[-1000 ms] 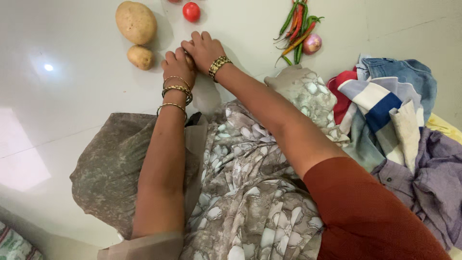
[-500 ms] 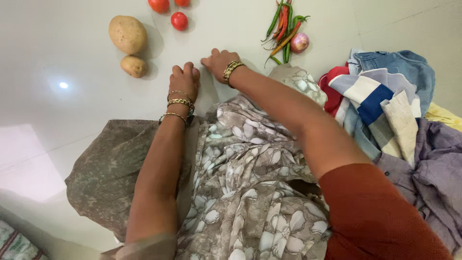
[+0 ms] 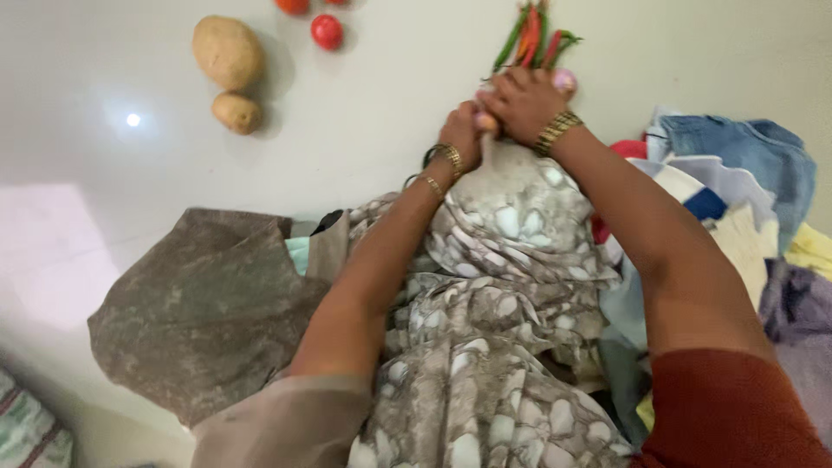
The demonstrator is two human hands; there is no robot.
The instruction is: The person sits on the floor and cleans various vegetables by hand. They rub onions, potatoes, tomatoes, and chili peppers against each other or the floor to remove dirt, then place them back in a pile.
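A grey cloth with a pale petal pattern (image 3: 511,225) lies over my lap and reaches out onto the white floor. Both hands meet at its far end. My left hand (image 3: 459,134), with gold bangles on the wrist, is closed on the cloth's edge. My right hand (image 3: 520,102), wearing a gold bracelet, curls over the same edge right beside it. The right hand's fingers touch a bunch of green and red chilies (image 3: 530,35) and partly hide a small pink onion (image 3: 565,81).
Two potatoes (image 3: 228,52) and a red tomato (image 3: 327,31) lie on the floor at the far left. A mottled brown-grey cloth (image 3: 199,312) spreads at the left. A pile of clothes (image 3: 737,173), blue, striped, yellow and purple, lies at the right.
Both hands have moved from the floor near the potatoes rightward to the far end of the patterned cloth by the chilies. The cloth is now bunched up under them.
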